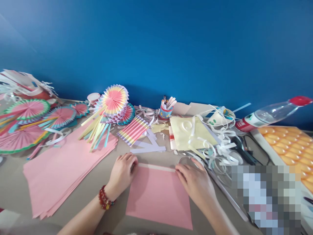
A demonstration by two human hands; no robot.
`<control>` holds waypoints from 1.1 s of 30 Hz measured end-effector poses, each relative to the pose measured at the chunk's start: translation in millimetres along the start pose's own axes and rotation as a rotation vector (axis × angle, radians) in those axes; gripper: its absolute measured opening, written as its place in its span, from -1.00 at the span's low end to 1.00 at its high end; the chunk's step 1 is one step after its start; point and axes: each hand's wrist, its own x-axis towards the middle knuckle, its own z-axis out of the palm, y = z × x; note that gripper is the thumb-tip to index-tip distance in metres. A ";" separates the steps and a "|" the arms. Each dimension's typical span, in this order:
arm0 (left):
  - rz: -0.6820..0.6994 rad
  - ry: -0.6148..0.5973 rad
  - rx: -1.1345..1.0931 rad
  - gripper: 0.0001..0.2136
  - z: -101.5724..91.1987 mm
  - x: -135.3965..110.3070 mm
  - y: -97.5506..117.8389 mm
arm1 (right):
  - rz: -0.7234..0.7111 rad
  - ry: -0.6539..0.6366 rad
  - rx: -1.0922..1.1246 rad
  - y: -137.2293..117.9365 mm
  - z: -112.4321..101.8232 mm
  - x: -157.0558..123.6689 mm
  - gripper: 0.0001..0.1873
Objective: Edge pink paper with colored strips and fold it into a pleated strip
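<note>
A single pink sheet (160,195) is laid flat on the grey tabletop (117,215), with a white strip (156,167) set along its far edge. The sheet's far left corner is touched by the left hand (124,169), whose fingers are curled; whether the paper is pinched there cannot be told, as the thumb's grip is hidden. The far right corner is covered by the fingertips of the right hand (194,179), which is partly bent with one finger reached out past the edge; a firm pinch cannot be made out here either. A beaded bracelet (105,197) is worn on the left wrist.

To the left of the pink sheet, a fanned stack of larger pink sheets (66,169) is spread, and past its far end a pleated rosette (113,99) is propped. Beyond the sheet, lilac strips (148,150) and a pleated striped piece (133,130) are placed, with a pen cup (165,113) farther off. Beyond it to the right, a pale yellow sheet (179,129) is partly covered by curled white strips (223,156). Farther right of the pink sheet, a tilted plastic bottle (271,114) is seen.
</note>
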 end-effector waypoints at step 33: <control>0.014 0.064 0.041 -0.85 5.8 -4.3 -3.3 | -0.015 0.070 -0.016 0.0 3.8 1.3 -0.80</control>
